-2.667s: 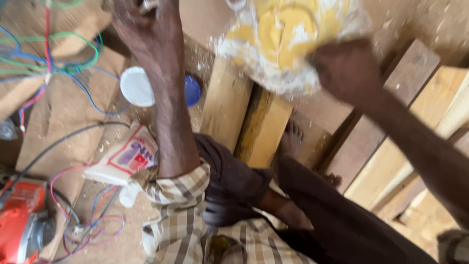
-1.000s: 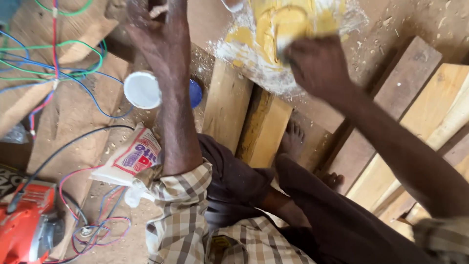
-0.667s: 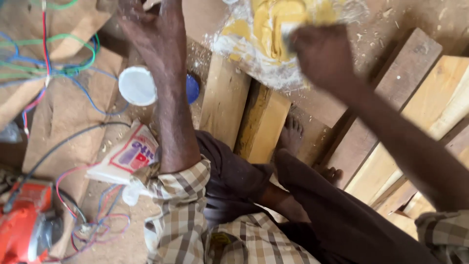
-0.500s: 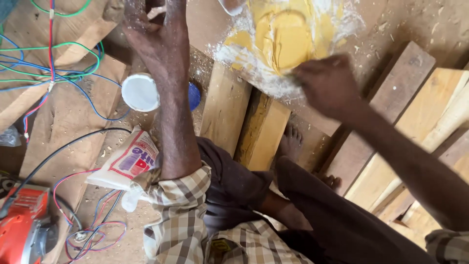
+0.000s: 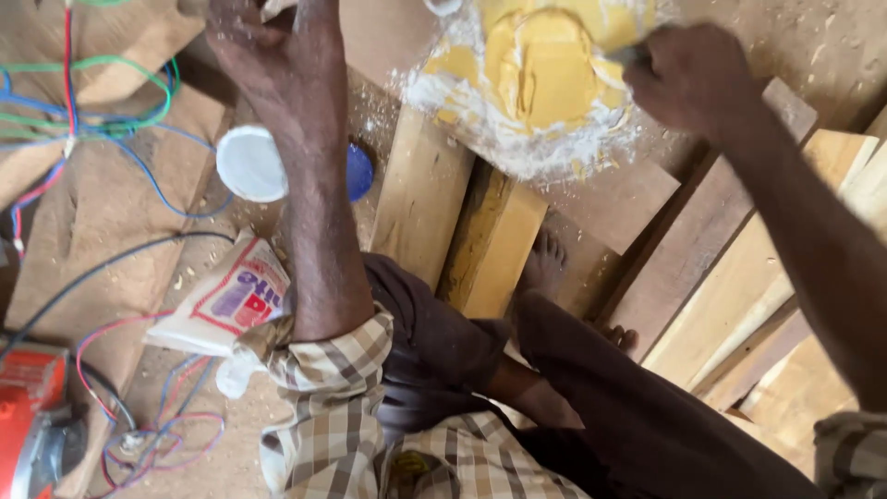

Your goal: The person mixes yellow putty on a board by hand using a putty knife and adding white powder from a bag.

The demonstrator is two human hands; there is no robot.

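While the yellow paste point(image 5: 545, 69) lay in white powder point(image 5: 517, 152) on a board point(image 5: 628, 194) at the top, the right hand point(image 5: 688, 79) gripped a tool at its edge and the left hand point(image 5: 277, 55), well apart, rested curled near a white lid point(image 5: 249, 164).

- white round lid point(image 5: 250, 164) on the floor, blue cap point(image 5: 358, 172) just beside it
- white printed bag point(image 5: 224, 303) lying on sawdust
- tangled wires, green, blue, red point(image 5: 88, 120) at left
- orange power tool point(image 5: 32, 416) bottom left
- wooden planks point(image 5: 730, 296) stacked at right
- short wood blocks point(image 5: 462, 222) near a bare foot point(image 5: 543, 266)
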